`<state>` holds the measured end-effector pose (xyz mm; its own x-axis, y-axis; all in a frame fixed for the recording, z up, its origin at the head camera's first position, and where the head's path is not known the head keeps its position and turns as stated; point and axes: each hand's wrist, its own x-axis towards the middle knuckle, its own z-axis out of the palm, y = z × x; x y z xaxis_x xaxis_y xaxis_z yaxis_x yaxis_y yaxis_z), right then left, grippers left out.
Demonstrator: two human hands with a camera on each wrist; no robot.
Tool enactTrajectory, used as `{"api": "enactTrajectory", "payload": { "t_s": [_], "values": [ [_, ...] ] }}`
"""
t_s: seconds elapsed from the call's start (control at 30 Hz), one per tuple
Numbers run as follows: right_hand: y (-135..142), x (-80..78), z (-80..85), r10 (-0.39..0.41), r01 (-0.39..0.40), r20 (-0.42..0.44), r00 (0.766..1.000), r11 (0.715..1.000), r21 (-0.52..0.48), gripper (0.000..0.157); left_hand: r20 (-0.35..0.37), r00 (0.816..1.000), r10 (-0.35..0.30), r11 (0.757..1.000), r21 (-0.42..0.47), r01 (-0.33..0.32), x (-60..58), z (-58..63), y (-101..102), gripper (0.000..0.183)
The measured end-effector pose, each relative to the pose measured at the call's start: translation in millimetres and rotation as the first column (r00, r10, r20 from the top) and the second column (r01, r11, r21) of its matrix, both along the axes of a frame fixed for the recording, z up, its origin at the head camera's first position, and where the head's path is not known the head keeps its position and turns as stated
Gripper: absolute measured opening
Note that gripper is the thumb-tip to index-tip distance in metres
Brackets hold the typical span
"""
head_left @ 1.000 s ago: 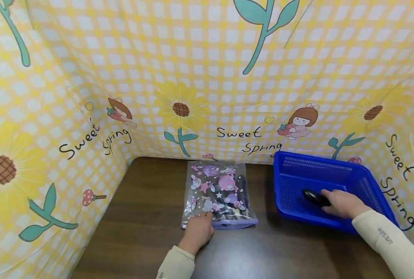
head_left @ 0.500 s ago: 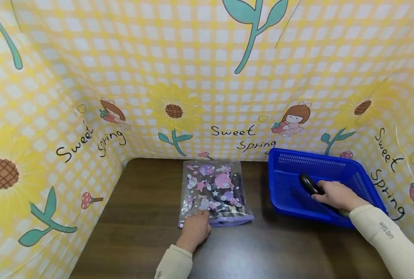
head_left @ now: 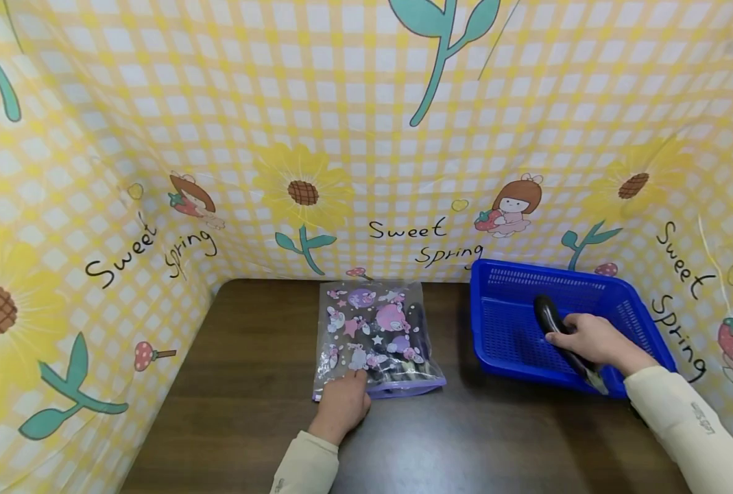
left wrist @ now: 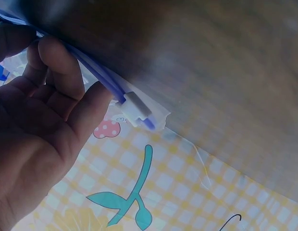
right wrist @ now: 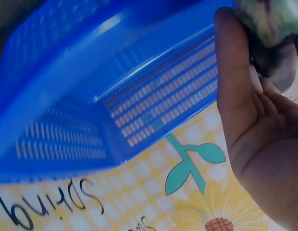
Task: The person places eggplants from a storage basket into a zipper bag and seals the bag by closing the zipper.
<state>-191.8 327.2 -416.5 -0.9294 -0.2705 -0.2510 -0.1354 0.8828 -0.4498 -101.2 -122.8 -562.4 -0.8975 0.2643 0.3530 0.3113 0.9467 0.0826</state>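
Note:
My right hand (head_left: 594,339) grips a long, dark eggplant (head_left: 548,314) above the blue basket (head_left: 489,360). The eggplant's pale green stem end (right wrist: 274,21) shows close up in the right wrist view. A clear zip bag (head_left: 372,336) with pink and purple cartoon prints lies flat on the table. Dark, long things show through its right side, too covered to name. My left hand (head_left: 343,403) pinches the bag's purple zip edge near its left part. In the left wrist view a white zip slider (left wrist: 135,109) sits just beyond the fingers.
The brown wooden table (head_left: 261,343) carries the bag in the middle and the basket at the right. Yellow checked cloth (head_left: 341,103) with sunflowers and lettering walls it in at the back and both sides.
The right hand has raised the eggplant and turned it more upright, so its stem end now shows below the hand. The left hand stays at the bag's edge. The head view has shifted slightly.

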Motion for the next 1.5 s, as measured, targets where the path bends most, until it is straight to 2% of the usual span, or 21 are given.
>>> {"api": "enactTrajectory", "payload": {
  "t_s": [0.1, 0.2, 0.43, 0.73, 0.93, 1.13, 1.33, 1.5],
  "values": [
    [-7, 7.9, -1.4, -0.029, 0.030, 0.027, 0.999, 0.999, -0.041, 0.052, -0.015, 1.000, -0.004, 1.000, -0.002, 0.004, -0.1, 1.4, 0, 0.018],
    [-15, 16.8, -3.1, -0.036, 0.036, 0.004, 0.999, 0.998, -0.058, 0.044, -0.025, 1.000, -0.010, 1.000, 0.003, 0.010, 1.0, 2.6, 0, 0.019],
    [-32, 39.1, -2.5, -0.076, 0.068, -0.064, 0.995, 0.991, -0.111, 0.044, -0.001, 1.000, -0.009, 1.000, 0.004, 0.009, 1.5, 1.9, -1, 0.017],
    [-54, 59.5, -7.5, -0.053, 0.042, -0.099, 0.994, 0.993, -0.113, 0.044, 0.036, 0.999, -0.008, 1.000, 0.016, 0.007, 2.2, 3.4, -2, 0.017],
    [-69, 71.3, -12.6, -0.052, 0.039, -0.121, 0.991, 0.994, -0.106, 0.039, 0.038, 0.998, -0.054, 0.997, 0.062, 0.052, 0.8, 9.3, -8, 0.018],
    [-86, 85.8, -18.1, -0.035, 0.016, -0.158, 0.987, 0.993, -0.116, 0.039, 0.098, 0.993, -0.073, 0.990, 0.129, 0.060, -0.5, 9.1, -17, 0.029],
    [-103, 96.5, -35.1, -0.005, -0.023, -0.201, 0.980, 0.990, -0.136, 0.031, 0.144, 0.986, -0.083, 0.975, 0.216, 0.050, 4.4, 7.8, -25, 0.037],
    [-120, 103.9, -50.1, -0.015, -0.019, -0.204, 0.979, 0.987, -0.163, 0.032, 0.155, 0.984, -0.090, 0.956, 0.291, 0.041, 7.6, 9.2, -32, 0.036]
  ]
}}
